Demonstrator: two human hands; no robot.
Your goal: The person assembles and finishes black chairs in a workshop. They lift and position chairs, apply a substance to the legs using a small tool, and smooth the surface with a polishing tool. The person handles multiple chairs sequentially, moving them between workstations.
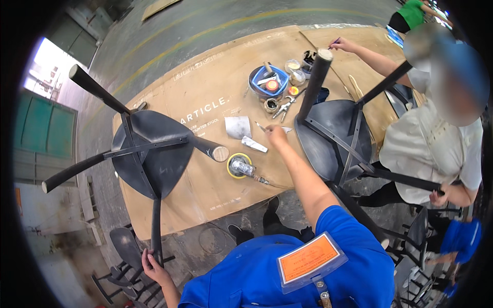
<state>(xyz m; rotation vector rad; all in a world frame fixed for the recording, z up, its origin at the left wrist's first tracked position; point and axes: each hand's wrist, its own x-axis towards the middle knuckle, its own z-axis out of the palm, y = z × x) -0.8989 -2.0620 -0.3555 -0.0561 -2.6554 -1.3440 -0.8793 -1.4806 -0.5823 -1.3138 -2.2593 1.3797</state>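
Note:
An upturned black stool stands on the cardboard to the left, its legs spread up and outward. My left hand is at the lower end of its nearest leg, fingers closed around it. Over the middle of the cardboard, my right hand pinches a thin pale stick-like tool; whether it is a brush cannot be made out. Beneath and beside that tool lie a grey sanding sheet and a white-grey block. A round sander with a yellow rim rests nearer to me.
A second upturned stool stands at right, held by a co-worker. Between the stools are a blue basin, an open jar, a spray gun and cups. Cardboard covers the table. More stools stand at lower left.

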